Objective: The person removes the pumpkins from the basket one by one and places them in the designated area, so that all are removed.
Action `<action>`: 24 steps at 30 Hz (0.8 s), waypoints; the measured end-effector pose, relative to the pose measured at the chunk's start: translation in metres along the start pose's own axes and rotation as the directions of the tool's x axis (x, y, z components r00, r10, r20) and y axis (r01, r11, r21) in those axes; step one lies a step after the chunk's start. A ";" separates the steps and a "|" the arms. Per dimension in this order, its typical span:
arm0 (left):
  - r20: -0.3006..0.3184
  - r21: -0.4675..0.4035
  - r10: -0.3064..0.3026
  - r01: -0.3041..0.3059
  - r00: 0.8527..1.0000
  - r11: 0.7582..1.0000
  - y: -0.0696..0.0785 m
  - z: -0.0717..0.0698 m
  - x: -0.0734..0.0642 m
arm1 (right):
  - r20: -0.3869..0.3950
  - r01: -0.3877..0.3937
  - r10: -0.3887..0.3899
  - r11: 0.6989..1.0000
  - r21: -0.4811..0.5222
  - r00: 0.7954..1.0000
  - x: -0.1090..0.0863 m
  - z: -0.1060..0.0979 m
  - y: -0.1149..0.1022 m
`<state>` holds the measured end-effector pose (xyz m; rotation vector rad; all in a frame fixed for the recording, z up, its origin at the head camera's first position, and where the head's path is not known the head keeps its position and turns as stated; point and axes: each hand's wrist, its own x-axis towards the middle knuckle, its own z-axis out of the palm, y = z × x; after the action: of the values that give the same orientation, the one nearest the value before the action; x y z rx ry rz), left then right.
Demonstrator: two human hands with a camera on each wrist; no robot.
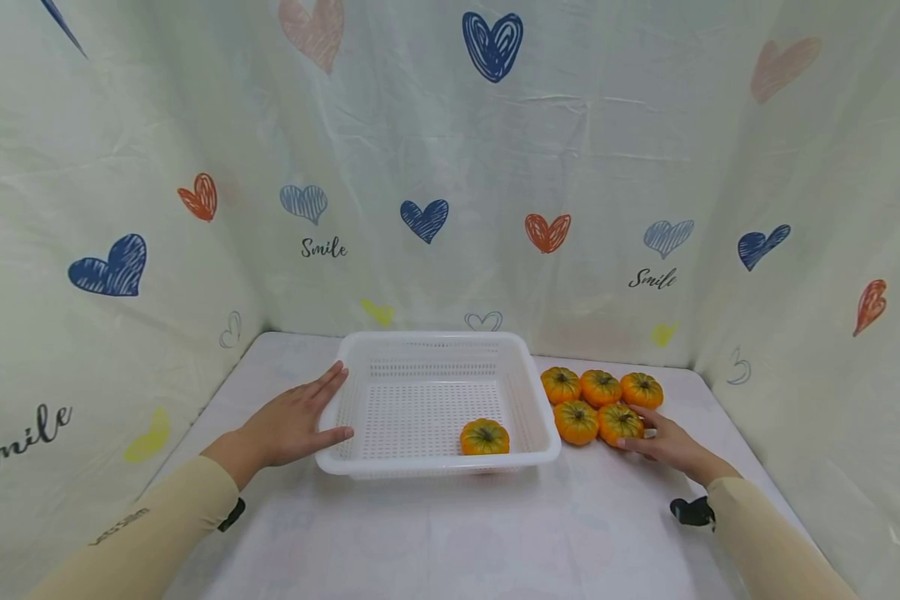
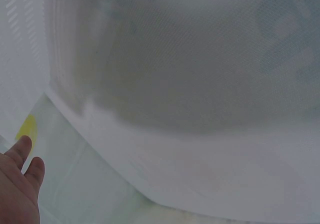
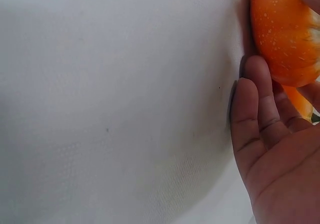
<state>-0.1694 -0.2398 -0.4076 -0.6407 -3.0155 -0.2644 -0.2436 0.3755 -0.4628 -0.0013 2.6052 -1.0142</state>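
A white plastic basket [image 1: 438, 467] with a perforated base stands on the table. One small orange pumpkin [image 1: 485, 437], green-streaked on top, lies inside near the front right. Straight fingers of my left hand [image 1: 288, 425] rest on the basket's left rim, thumb spread toward the front corner. To the right of the basket, my right hand [image 1: 671, 446] pinches the nearest right-hand pumpkin [image 1: 619, 424] of a two-row group, thumb at the front and fingers behind. In the right wrist view this pumpkin [image 3: 285, 34] sits between thumb and fingers, close to the tablecloth.
Several more small pumpkins [image 1: 576, 422] sit close together along the basket's right side. A pale cloth covers the table [image 1: 435, 542]. Curtains [image 1: 487, 150] printed with hearts and "Smile" enclose the back and both sides.
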 end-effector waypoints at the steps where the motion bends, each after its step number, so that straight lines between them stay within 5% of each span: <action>1: 0.000 0.000 0.000 0.000 1.000 1.000 0.000 0.000 0.000 | 0.000 0.002 -0.002 1.000 -0.006 1.000 -0.002 -0.001 0.000; 12: -0.032 -0.016 0.024 -0.025 0.999 1.000 -0.003 0.005 0.001 | -0.048 0.094 -0.099 0.991 -0.099 0.994 -0.029 -0.038 -0.014; 18: -0.043 -0.011 0.030 -0.030 0.999 0.999 -0.005 0.006 0.001 | -0.082 0.226 -0.240 0.962 -0.154 0.967 -0.033 -0.059 -0.060; 24: -0.012 0.001 0.014 -0.014 1.000 1.000 -0.003 0.002 0.000 | -0.048 0.328 -0.339 0.931 -0.162 0.939 -0.020 -0.060 -0.124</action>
<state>-0.1708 -0.2422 -0.4106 -0.6573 -2.9983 -0.2654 -0.2589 0.3248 -0.3341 -0.4684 2.8067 -0.9318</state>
